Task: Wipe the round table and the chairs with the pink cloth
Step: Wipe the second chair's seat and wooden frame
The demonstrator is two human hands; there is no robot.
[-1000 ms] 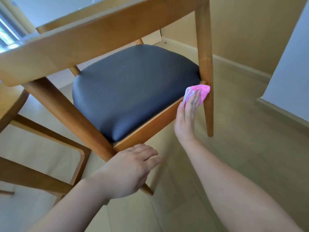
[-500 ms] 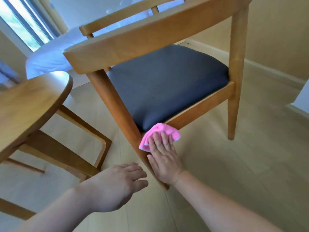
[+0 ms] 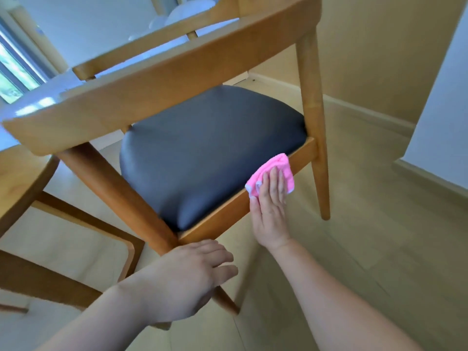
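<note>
Right hand (image 3: 269, 211), fingers flat, presses pink cloth (image 3: 272, 174) on chair (image 3: 253, 54) side rail (image 3: 228, 211); rail's long axis runs lower-left to upper-right. Left hand (image 3: 187, 277) relaxed, grasping nothing, near front leg.

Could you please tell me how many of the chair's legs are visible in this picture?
3: front leg left of the seat, leg at right beside the pink cloth, and a far leg peeking behind the seat. A fourth is probably hidden.
</note>
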